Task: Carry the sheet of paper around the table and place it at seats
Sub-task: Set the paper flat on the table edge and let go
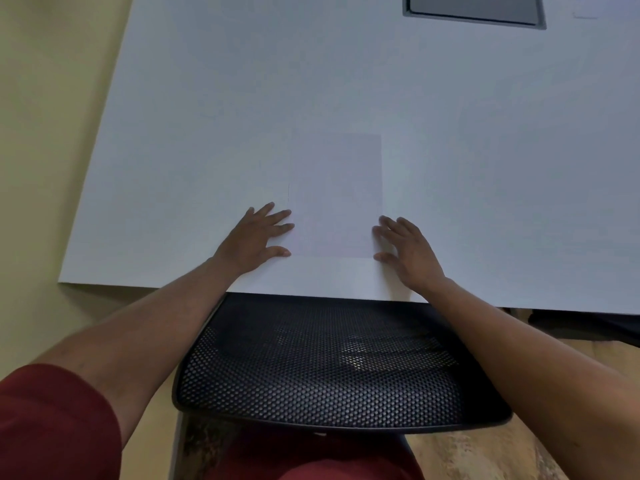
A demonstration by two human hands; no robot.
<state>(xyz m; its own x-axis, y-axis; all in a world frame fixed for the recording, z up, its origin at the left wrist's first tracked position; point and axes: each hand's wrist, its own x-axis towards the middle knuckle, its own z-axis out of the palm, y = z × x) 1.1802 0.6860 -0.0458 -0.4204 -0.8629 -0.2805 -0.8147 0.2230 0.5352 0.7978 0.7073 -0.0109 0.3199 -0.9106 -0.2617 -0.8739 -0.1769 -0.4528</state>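
Note:
A white sheet of paper (pixel 336 195) lies flat on the white table (pixel 242 98), close to the near edge, in front of a black mesh chair (pixel 329 362). My left hand (pixel 258 235) rests flat on the table with its fingertips touching the sheet's left edge. At the sheet's right edge my right hand (pixel 405 249) lies the same way, fingers spread and fingertips on the paper's lower right corner. Neither hand grips the sheet.
A grey rectangular cable hatch (pixel 474 10) is set into the table at the far right. The table's left edge borders a pale yellow floor (pixel 45 133). The chair back stands between me and the table edge. Wood-pattern floor shows at lower right.

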